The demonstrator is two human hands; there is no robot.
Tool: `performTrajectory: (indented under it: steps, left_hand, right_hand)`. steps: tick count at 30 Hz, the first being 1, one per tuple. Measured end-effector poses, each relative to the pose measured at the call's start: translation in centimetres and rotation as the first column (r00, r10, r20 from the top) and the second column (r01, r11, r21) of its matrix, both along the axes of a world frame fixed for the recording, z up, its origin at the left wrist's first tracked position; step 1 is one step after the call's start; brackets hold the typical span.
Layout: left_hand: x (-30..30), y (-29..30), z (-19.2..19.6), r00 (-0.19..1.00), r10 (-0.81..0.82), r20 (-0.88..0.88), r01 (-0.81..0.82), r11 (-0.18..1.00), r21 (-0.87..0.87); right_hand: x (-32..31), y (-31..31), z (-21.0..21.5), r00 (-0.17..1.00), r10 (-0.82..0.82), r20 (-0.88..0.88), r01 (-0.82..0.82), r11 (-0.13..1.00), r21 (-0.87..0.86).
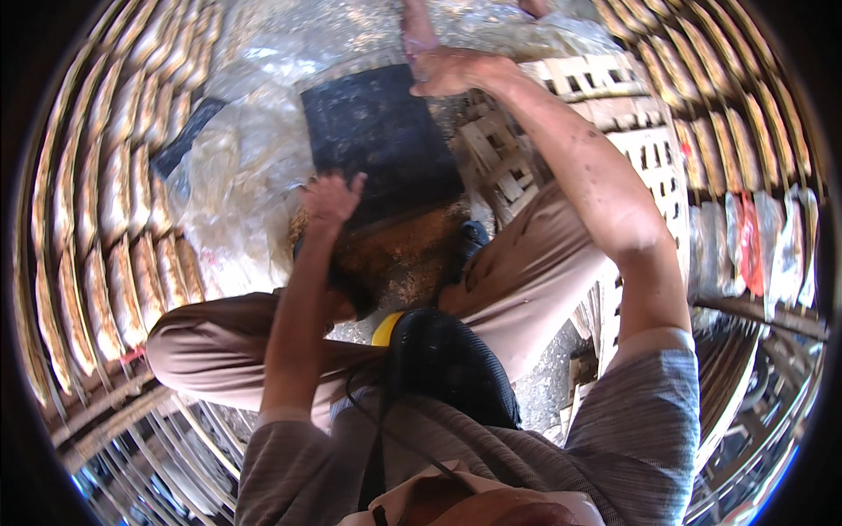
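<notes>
A black rectangular sheet or board [377, 131] lies on the floor in front of my bent legs; its exact material is unclear. My left hand [331, 198] is at its near left edge, fingers spread and partly over the edge. At the far right corner is my right hand [449, 72], fingers stretched out and thumb apart, near or touching the black surface. Just beyond that hand, a bare limb of another person [419, 28] comes down from the top. Brown crumbly material [399, 250] shows along the near edge of the black sheet.
Crumpled clear plastic sheeting [250, 171] lies to the left. Slotted light-coloured pieces [504, 162] are piled on the right beside a pale slotted crate [645, 149]. Racks with rows of pale, brown-edged pieces [114, 202] [732, 114] stand on both sides. Plastic bags [754, 245] hang at right.
</notes>
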State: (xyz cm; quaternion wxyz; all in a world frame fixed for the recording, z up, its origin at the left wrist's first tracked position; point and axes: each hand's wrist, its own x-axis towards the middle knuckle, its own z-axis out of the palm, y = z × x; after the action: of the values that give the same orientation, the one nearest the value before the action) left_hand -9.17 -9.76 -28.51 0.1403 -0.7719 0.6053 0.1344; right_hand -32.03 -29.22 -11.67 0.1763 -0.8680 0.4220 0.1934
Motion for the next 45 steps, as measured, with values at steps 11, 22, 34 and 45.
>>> performTrajectory:
  steps: [11,22,34,45]
  left_hand:
    - [7.9,-4.3,25.8,0.877,-0.477,-0.057,0.419,0.818,-0.394]
    - [11.8,-0.6,26.2,0.894,-0.328,-0.304,0.291,0.943,-0.162]
    - [8.3,1.1,27.9,0.843,-0.48,-0.243,0.457,0.877,-0.148]
    - [7.9,1.5,28.0,0.796,-0.497,-0.346,0.485,0.865,-0.127]
  right_hand:
    - [-15.4,2.1,10.1,0.682,-0.338,0.649,0.354,0.929,0.112]
    - [-52.6,25.3,-1.3,0.424,-0.862,0.277,0.862,0.29,-0.417]
    - [-53.5,28.3,-4.9,0.463,-0.838,0.288,0.844,0.318,-0.431]
    - [-55.5,35.4,11.3,0.423,-0.838,0.345,0.653,0.017,-0.757]
